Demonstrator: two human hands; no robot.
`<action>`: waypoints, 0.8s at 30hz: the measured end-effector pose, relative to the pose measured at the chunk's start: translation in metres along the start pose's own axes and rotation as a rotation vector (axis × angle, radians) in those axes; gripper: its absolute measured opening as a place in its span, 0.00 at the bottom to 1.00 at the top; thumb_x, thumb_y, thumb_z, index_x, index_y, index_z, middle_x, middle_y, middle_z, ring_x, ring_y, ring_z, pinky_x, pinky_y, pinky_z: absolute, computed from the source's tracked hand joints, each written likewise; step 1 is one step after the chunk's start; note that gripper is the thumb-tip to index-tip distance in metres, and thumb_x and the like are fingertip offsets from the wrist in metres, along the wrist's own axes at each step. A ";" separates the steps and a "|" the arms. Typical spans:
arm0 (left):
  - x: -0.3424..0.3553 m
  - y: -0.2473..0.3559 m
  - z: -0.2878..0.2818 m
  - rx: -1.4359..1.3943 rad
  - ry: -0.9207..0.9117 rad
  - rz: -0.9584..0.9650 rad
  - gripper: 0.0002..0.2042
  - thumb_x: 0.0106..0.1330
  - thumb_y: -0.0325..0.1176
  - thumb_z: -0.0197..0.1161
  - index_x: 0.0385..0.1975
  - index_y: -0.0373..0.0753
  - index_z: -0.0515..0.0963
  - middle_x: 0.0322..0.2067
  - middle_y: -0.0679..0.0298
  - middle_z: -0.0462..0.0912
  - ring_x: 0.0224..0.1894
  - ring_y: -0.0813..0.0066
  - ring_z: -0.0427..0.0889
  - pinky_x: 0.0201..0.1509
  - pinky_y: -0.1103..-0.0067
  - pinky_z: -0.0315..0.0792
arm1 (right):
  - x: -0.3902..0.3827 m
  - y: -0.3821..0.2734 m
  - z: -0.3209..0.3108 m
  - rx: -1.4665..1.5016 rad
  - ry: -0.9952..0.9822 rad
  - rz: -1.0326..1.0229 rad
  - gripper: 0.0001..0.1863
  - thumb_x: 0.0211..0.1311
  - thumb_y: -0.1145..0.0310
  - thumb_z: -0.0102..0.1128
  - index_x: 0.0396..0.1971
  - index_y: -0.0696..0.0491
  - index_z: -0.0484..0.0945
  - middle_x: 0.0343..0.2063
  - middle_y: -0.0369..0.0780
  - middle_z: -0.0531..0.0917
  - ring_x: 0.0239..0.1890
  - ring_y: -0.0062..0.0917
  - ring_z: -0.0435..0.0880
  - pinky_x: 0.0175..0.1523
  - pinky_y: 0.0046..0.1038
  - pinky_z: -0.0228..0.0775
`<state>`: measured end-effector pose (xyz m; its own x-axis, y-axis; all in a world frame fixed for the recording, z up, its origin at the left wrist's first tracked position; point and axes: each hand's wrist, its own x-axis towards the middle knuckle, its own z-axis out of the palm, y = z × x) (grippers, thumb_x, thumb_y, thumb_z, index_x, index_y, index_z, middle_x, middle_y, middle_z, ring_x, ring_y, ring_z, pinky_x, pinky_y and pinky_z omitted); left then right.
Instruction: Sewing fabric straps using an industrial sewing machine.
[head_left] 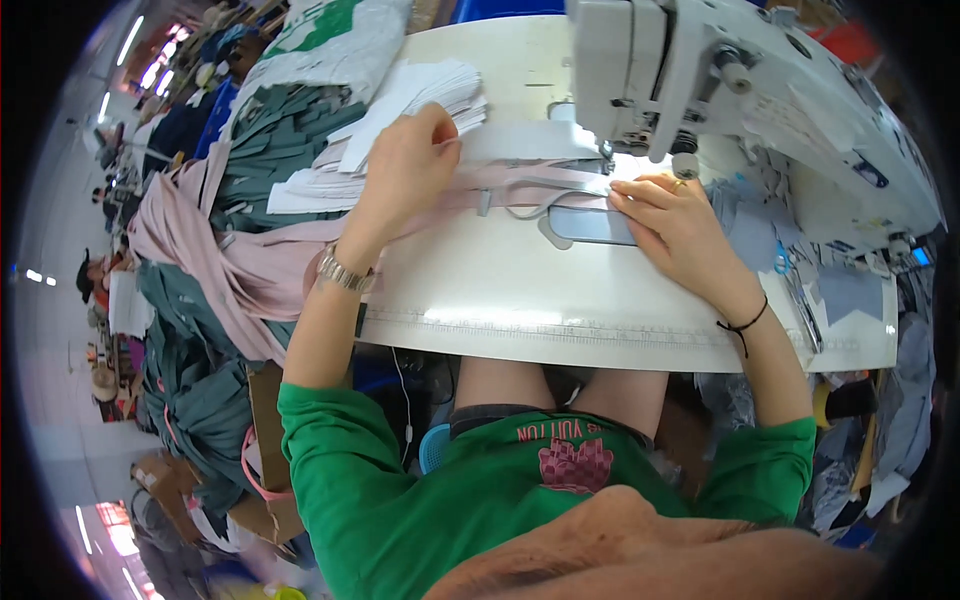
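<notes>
At lower left, dark green cloth (190, 385) slumps beside a cardboard box (268, 402), contents hidden, in a cluttered workroom (55, 330). On the white table (480, 290), pink strips (465, 185) run mid-frame toward one sewing machine (745, 110), upper right. Of two hands, the left hand (405, 165) bunches its fingertips beside one white stack (435, 88), while the right hand (680, 225) rests narrow-fingered on the strips; whether either grips I cannot tell.

Right grip (682, 228) by pink strips (462, 190), near sewing machine (690, 75)
</notes>
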<state>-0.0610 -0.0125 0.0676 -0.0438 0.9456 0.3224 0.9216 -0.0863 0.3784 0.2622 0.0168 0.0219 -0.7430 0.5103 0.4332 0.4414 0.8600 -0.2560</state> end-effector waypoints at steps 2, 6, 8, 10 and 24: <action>-0.004 0.039 -0.014 -0.110 -0.064 0.004 0.09 0.59 0.27 0.62 0.39 0.34 0.82 0.33 0.53 0.86 0.38 0.60 0.84 0.42 0.70 0.76 | -0.002 0.000 -0.002 -0.009 0.000 0.014 0.13 0.66 0.69 0.58 0.48 0.52 0.83 0.50 0.33 0.83 0.55 0.30 0.79 0.67 0.60 0.57; -0.006 0.072 -0.001 -0.611 -0.542 0.173 0.14 0.58 0.23 0.59 0.45 0.35 0.82 0.32 0.56 0.85 0.37 0.63 0.83 0.42 0.74 0.76 | -0.006 0.004 0.001 -0.019 0.002 0.008 0.13 0.65 0.69 0.59 0.49 0.51 0.83 0.51 0.33 0.82 0.55 0.30 0.79 0.67 0.59 0.58; -0.012 0.081 0.018 -0.480 -0.383 0.297 0.12 0.59 0.25 0.59 0.42 0.35 0.83 0.32 0.56 0.85 0.38 0.61 0.82 0.42 0.72 0.75 | -0.006 0.003 0.002 -0.032 0.008 0.007 0.13 0.65 0.69 0.60 0.48 0.51 0.83 0.52 0.32 0.82 0.55 0.30 0.79 0.68 0.59 0.58; -0.017 0.094 0.031 -0.056 -0.033 0.498 0.07 0.57 0.27 0.60 0.32 0.36 0.83 0.30 0.58 0.82 0.41 0.62 0.79 0.45 0.70 0.74 | -0.005 0.003 0.005 -0.046 0.015 0.007 0.13 0.64 0.69 0.60 0.48 0.51 0.83 0.52 0.32 0.82 0.55 0.30 0.79 0.68 0.59 0.57; -0.015 0.063 0.076 0.141 0.135 0.885 0.14 0.52 0.29 0.62 0.40 0.38 0.81 0.35 0.64 0.79 0.44 0.64 0.75 0.57 0.62 0.68 | -0.009 0.002 -0.001 -0.024 -0.055 0.072 0.14 0.60 0.68 0.65 0.47 0.50 0.82 0.51 0.37 0.79 0.50 0.37 0.81 0.71 0.61 0.50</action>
<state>0.0269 -0.0082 0.0202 0.6666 0.5059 0.5475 0.6779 -0.7168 -0.1631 0.2705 0.0141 0.0183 -0.7352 0.5706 0.3659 0.5062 0.8212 -0.2635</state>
